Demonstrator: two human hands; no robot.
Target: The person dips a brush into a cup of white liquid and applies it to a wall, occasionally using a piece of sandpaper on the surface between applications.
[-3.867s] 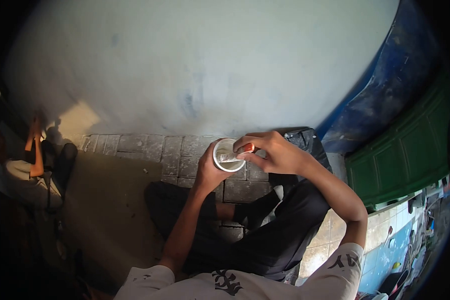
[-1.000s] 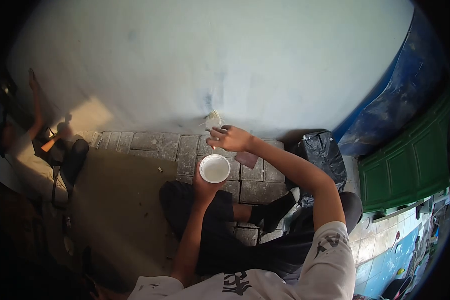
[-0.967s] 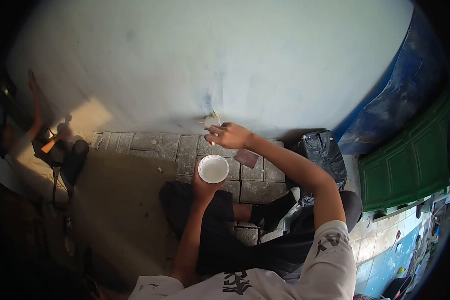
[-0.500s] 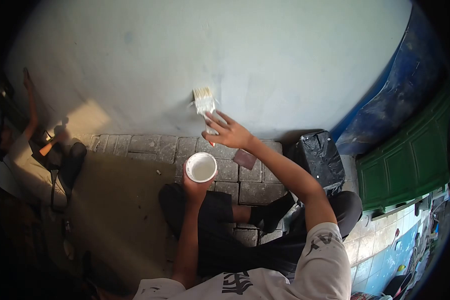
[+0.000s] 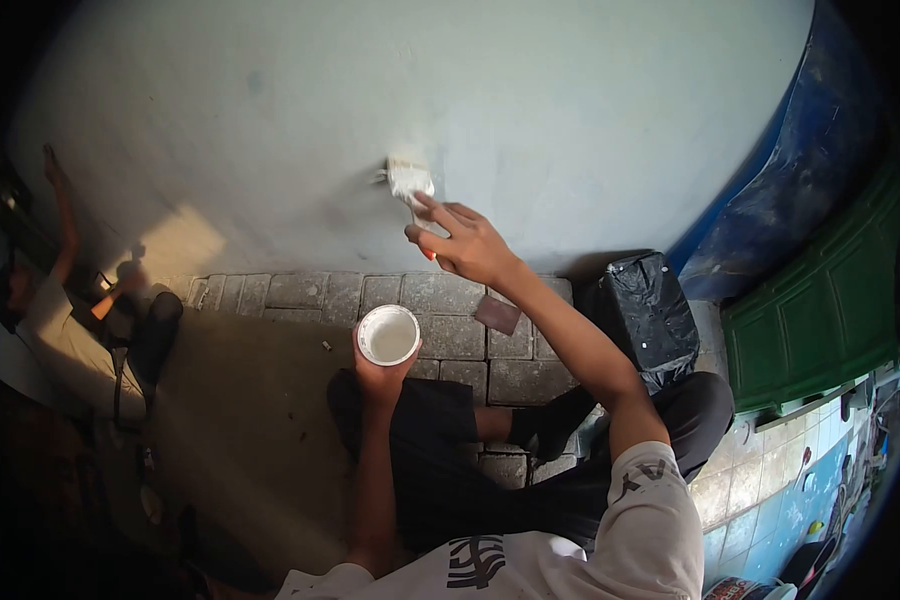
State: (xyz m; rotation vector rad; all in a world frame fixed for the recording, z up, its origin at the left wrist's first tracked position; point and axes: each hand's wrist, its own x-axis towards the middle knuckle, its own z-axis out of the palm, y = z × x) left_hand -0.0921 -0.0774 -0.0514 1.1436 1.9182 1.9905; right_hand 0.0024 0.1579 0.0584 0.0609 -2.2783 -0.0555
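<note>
My left hand (image 5: pixel 378 376) is wrapped round a small tub of white paint (image 5: pixel 388 336), held upright over my lap. In my right hand (image 5: pixel 465 240) is a paintbrush (image 5: pixel 410 180) smeared with white, its bristles up against the pale wall (image 5: pixel 300 130). The fingers close around the handle, whose reddish end shows under them. A dark shadow lies on the wall just left of the brush.
A black plastic-wrapped box (image 5: pixel 642 318) stands by the wall on the right, near a green panel (image 5: pixel 815 310). A flat reddish-brown piece (image 5: pixel 498 314) lies on the paving blocks (image 5: pixel 450 294). Another person (image 5: pixel 65 330) sits at the left, one arm raised to the wall.
The paintbrush and my right hand have moved up a little along the wall. The paint tub in my left hand has shifted slightly left.
</note>
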